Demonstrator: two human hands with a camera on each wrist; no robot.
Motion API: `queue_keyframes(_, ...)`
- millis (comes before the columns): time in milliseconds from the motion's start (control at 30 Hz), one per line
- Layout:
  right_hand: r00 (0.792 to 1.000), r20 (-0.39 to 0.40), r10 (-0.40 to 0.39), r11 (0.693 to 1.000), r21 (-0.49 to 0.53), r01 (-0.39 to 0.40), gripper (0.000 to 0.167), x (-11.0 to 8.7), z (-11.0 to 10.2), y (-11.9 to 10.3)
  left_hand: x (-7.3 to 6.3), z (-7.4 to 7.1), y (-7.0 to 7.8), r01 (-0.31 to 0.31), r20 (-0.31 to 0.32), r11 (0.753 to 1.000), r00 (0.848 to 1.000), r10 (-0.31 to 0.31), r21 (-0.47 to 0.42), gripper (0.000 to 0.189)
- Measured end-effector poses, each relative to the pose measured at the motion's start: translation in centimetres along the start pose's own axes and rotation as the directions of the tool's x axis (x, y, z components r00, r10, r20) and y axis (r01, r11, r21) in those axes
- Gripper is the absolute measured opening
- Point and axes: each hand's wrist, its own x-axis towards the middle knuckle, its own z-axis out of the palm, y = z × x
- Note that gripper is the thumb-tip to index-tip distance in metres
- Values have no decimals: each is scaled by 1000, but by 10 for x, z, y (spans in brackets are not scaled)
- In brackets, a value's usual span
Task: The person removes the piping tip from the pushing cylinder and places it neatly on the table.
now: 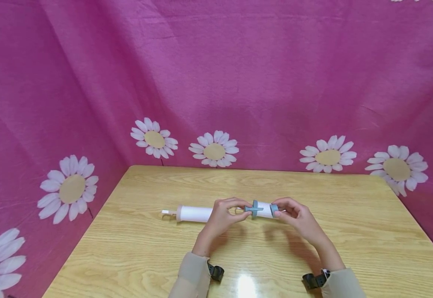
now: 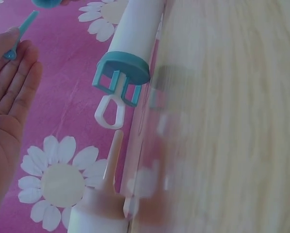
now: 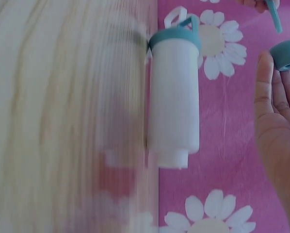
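My left hand (image 1: 222,215) pinches a slim, tapered teal nozzle (image 2: 24,31) between thumb and fingers. A rounded, hollow teal cap (image 3: 285,55) is held in the fingertips of my right hand (image 1: 298,217). The two pieces are apart, close to each other. Beyond them a white syringe-like tube (image 3: 174,97) lies on its side on the table. It has a teal collar (image 2: 123,68) with finger loops, a white plunger ring (image 2: 110,111) and a narrower bare end. To the left, partly behind my left hand, lies a second white tube (image 1: 196,214) with a beige nozzle (image 2: 113,162).
The wooden table (image 1: 145,256) has a shiny light reflection near its front. A pink cloth (image 1: 239,74) with daisies hangs behind it and along the left side. Both wrists wear black straps with small cameras (image 1: 216,273).
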Motion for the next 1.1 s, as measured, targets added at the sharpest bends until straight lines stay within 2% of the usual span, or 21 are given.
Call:
queue_keyframes(100,1000,-18,22,1000,-22,-23,29,-4,-7,0,1,3,0,-9,-4,1000,1000,9,9,18)
queue_keyframes(267,997,-52,51,997,-51,-54,29,-11,-16,-2,2,10,1,15,27,1000,1000,-15,-12,17)
queue_keyframes(833,993,-109,47,994,-97,-57,27,-35,-53,6,12,40,5,42,77,995,996,-35,-96,14)
queue_keyframes(1100,988,-137,67,986,-143,-86,28,-45,-65,9,17,52,10,61,85,996,995,-55,-65,16)
